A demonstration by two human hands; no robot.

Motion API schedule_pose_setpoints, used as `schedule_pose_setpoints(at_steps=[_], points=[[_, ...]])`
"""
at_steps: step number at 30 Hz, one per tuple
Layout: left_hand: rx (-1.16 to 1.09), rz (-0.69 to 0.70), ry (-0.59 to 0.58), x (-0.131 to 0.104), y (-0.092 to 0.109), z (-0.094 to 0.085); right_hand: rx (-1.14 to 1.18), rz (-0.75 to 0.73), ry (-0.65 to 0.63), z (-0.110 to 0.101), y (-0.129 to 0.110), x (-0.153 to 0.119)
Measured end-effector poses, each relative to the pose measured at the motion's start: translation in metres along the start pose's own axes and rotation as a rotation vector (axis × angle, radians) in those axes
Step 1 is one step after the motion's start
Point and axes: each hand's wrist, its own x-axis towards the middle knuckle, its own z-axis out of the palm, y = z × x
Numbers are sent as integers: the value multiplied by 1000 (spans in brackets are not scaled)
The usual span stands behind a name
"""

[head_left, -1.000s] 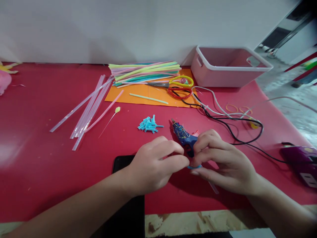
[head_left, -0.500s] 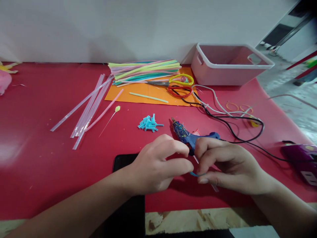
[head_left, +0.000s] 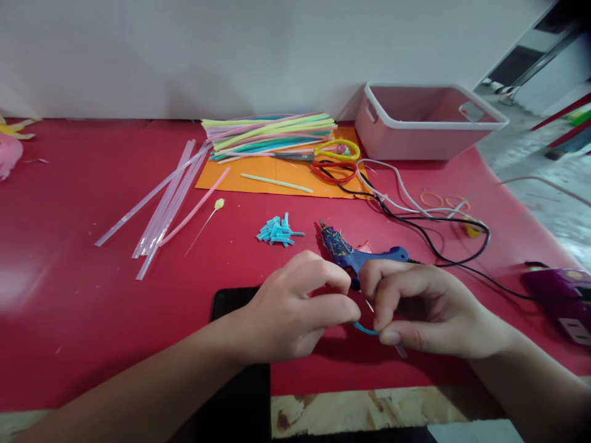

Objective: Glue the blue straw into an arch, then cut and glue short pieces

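Note:
A thin blue pipe cleaner [head_left: 366, 330] spans the small gap between my hands, slightly bowed. My left hand [head_left: 300, 307] is closed, pinching its left end; that end is hidden by the fingers. Thumb and fingers of my right hand [head_left: 425, 307] pinch the other end. Beyond my hands lies a blue glue gun [head_left: 353, 252], nozzle pointing up and left, partly covered by my right hand. A little heap of short blue pipe cleaner pieces [head_left: 277, 231] sits left of the nozzle.
At the back, pipe cleaners [head_left: 272, 135] and scissors [head_left: 318, 157] lie on orange paper [head_left: 258, 184], beside a pink bin [head_left: 406, 141]. Glue sticks [head_left: 170, 203] are left. Cables [head_left: 429, 231] run to a purple power strip [head_left: 558, 301]. A black phone-like slab [head_left: 233, 301] lies beneath my left arm.
My right hand has shifted slightly right and down, away from my left, so more of the blue pipe cleaner shows between them. My left hand stays nearly still.

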Motion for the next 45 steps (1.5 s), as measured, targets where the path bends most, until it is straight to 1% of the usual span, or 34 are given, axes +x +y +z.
schedule_pose_setpoints(at_steps=[4,13,22,28,31,36,39,41,42,45], points=[[-2,-4,-11,1,1,-1,37,20,-9,1,1,0],[-17,-4,-28,1,2,0,85,22,-87,0,2,-1],[-25,36,-34,0,1,2,122,38,-128,1,-1,1],[-23,23,-53,0,1,2,127,28,-143,0,-1,2],[-21,17,-28,0,2,2,90,27,-105,-1,0,1],[8,-44,26,0,0,2,20,48,26,-1,4,1],[23,-49,53,-1,-2,2,46,40,147,-3,11,-1],[33,-49,53,-2,-4,1,70,26,236,-6,15,-3],[37,-51,49,-2,-4,1,81,18,260,-8,16,-4],[48,-64,27,-3,-4,1,70,7,230,-9,15,-3]])
